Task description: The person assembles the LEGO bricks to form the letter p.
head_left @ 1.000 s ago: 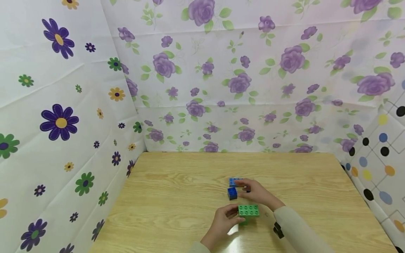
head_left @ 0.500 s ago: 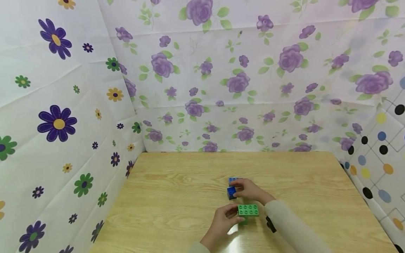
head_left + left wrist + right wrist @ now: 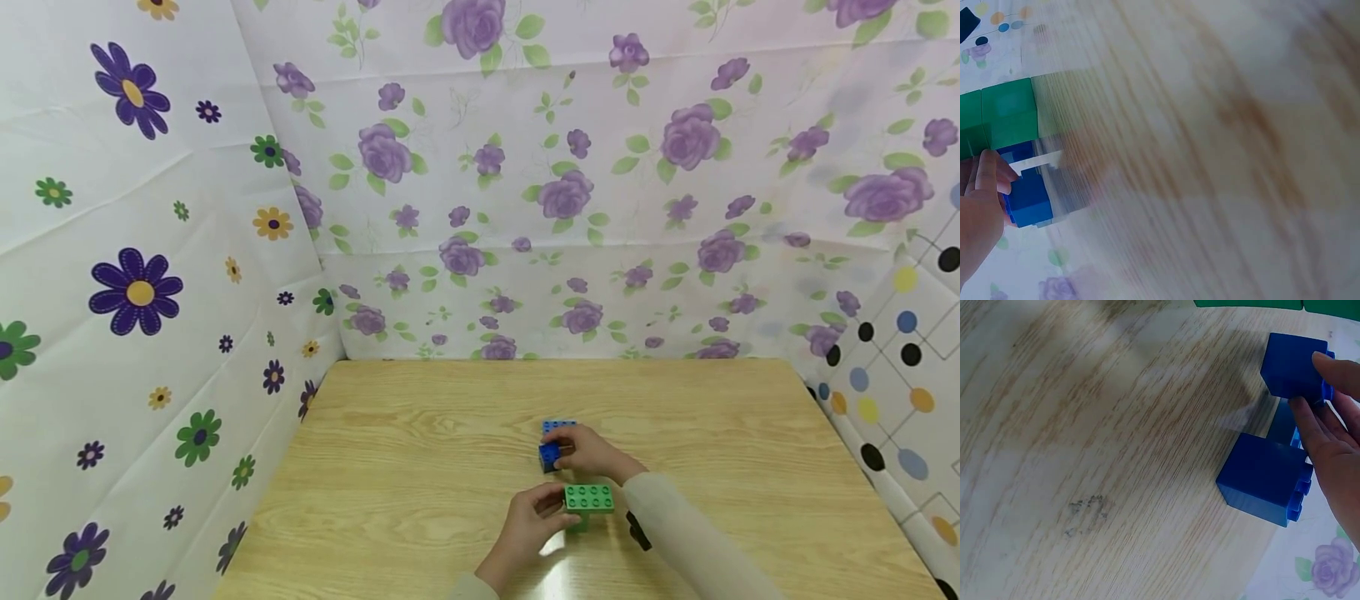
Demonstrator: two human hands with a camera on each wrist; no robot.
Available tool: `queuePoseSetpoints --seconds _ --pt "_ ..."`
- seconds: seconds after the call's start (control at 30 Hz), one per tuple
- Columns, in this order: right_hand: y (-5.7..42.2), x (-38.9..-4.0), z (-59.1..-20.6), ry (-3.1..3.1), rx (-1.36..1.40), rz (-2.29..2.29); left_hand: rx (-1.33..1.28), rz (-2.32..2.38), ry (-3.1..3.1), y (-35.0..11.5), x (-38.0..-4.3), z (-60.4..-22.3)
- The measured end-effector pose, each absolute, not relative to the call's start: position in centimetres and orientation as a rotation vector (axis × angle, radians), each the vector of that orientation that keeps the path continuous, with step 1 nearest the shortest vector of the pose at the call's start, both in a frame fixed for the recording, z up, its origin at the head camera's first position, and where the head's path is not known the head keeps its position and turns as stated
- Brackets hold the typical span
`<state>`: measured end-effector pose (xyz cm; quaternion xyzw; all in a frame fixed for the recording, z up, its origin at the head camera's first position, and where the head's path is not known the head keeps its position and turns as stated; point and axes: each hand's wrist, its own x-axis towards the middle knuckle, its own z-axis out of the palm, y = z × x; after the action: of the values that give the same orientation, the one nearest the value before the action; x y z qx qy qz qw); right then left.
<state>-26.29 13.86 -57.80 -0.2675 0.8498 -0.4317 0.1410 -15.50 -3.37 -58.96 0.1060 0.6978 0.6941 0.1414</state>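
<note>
fingers [image 3: 1311, 428] of right hand [image 3: 594, 456] pinching one dark-blue block [image 3: 1293, 364], left hand [image 3: 527, 522] gripping two stacked green blocks [image 3: 589, 499]

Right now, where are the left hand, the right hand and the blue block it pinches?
Left hand [image 3: 527, 520]: head view, back of the hand.
Right hand [image 3: 594, 454]: head view, back of the hand.
Blue block [image 3: 1294, 359]: right wrist view, a smooth side.

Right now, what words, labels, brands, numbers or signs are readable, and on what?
None readable in any view.
Dark grey smudged mark on the pale wood-grain tabletop, right wrist view: too blurred to tell whether it is writing.
Bright green rectangular plastic brick, dark blue cube-shaped plastic brick, head view: too small to tell whether they bear lettering.
</note>
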Motion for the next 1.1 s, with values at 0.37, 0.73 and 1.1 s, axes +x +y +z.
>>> queuePoseSetpoints --seconds 0.37,0.73,1.1 --pt "13.7 -26.1 -57.6 2.461 -0.774 -1.242 0.300 1.992 2.021 -3.4 -15.5 -58.8" --pt "14.3 -25.5 -56.2 2.436 -0.776 -1.346 0.307 1.989 2.029 -3.4 -15.5 -59.0" --pt "16.0 -24.7 -55.2 2.403 -0.757 -1.459 0.294 1.979 2.039 -3.3 -15.7 -59.0"
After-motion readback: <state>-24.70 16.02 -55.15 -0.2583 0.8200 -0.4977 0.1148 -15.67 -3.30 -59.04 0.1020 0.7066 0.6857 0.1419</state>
